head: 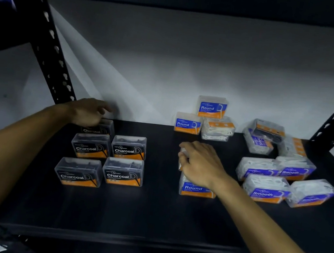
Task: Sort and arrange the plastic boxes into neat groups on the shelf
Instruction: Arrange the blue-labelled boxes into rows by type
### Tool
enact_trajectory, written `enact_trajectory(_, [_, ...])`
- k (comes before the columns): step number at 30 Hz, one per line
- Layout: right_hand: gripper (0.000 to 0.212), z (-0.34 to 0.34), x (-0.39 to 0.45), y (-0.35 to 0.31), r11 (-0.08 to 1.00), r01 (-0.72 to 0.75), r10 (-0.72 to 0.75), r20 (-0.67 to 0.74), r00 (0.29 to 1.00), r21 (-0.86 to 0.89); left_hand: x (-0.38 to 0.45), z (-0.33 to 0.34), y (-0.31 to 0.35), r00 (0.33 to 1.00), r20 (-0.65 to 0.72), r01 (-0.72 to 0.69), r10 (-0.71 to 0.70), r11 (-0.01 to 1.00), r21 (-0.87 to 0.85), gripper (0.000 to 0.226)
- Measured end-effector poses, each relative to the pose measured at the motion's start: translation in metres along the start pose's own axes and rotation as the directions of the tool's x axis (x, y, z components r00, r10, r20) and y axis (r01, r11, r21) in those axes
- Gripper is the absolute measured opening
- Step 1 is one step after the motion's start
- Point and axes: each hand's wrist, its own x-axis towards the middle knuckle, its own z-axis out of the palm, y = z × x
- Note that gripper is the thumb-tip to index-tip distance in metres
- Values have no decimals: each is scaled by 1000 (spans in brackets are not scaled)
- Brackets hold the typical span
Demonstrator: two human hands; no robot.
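So the right hand (200, 165) had its fingers (183, 157) curled around a Round box (196, 189) mid-shelf, long side facing front; left hand (87, 112) lay loosely curled on the rear Charcoal box (97, 129).

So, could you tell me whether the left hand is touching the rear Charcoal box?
Touching. The head view shows the left hand resting on top of the rear Charcoal box, its palm and fingers covering the lid with no gap visible.

Dim white wall (170, 62) behind black perforated uprights (51, 54), lit unevenly from below.
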Motion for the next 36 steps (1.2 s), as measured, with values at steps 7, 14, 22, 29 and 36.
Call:
enact_trajectory(7, [46, -1, 2, 1, 1000, 6, -6, 26, 1000, 26, -5, 0, 58, 974, -154, -173, 168, 985, -16, 46])
enact_trajectory(14, [37, -31, 18, 17, 980, 21, -5, -84, 996, 197, 28, 31, 138, 925, -210, -317, 317, 948, 35, 42])
enact_trajectory(22, [39, -93, 73, 83, 990, -141, 134, -263, 955, -8, 74, 69, 197, 904, -204, -316, 375, 909, 270, 58])
enact_trajectory(29, [57, -106, 99, 91, 969, -9, -21, -120, 993, -248, 79, 79, 210, 886, -179, -313, 428, 836, 451, 60])
enact_trajectory(36, [60, -100, 110, 89, 917, 37, -95, -127, 987, -398, 81, 80, 207, 903, -170, -299, 395, 860, 414, 59])
